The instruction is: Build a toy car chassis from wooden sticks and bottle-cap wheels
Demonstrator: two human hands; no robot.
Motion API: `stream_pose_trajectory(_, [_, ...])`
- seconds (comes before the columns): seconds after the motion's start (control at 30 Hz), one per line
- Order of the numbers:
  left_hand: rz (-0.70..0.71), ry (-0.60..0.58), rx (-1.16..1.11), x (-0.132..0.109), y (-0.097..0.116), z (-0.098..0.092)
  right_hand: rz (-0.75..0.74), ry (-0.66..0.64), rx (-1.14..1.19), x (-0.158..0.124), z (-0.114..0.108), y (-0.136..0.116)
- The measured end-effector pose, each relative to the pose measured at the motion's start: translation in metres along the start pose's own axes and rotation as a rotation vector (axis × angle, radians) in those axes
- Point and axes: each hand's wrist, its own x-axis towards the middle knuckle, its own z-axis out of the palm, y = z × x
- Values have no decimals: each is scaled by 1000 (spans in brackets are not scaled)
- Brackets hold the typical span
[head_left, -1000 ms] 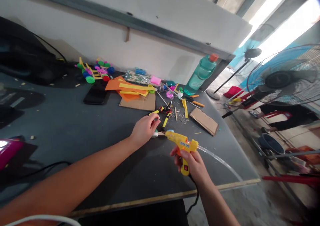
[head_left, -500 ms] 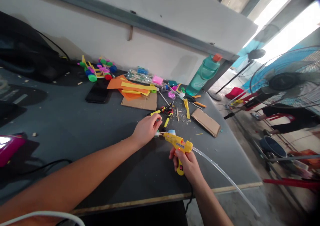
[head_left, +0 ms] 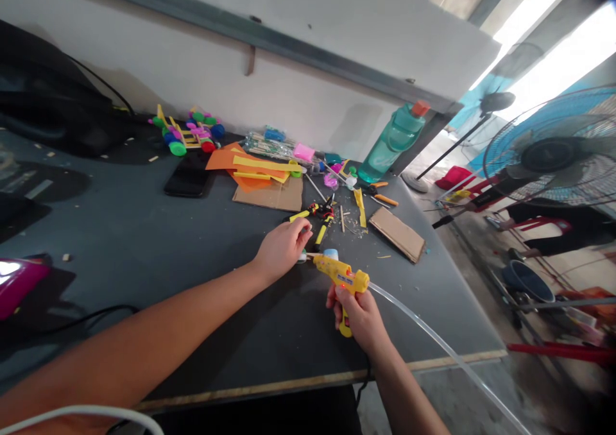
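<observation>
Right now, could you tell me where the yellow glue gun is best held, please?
Grip the glue gun by its downward handle, from the near side, as the right hand does: its nozzle points toward the left hand, and the glue stick trails out its back.

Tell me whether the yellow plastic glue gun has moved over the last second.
Yes, slightly: the yellow plastic glue gun in the right hand edged left, away from the brown cardboard piece.

Head camera looks down (tilted) at table (head_left: 144, 242).

Left arm stretched forward, left hand (head_left: 282, 249) pinched closed, right hand (head_left: 359, 313) clenched tight
</observation>
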Motion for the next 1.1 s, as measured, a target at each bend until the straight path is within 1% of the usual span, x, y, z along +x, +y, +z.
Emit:
stream_pose_trajectory(0.27, [-18,0,12,0,0,0,0,4,-55,0,-3,8])
stream_pose_trajectory(0.67, [-11,1,1,0,0,1,16,34,-96,-2,-1,1])
stream_pose_trajectory(1.1, [-21,-3,11,0,0,1,10,24,-96,-4,-1,2])
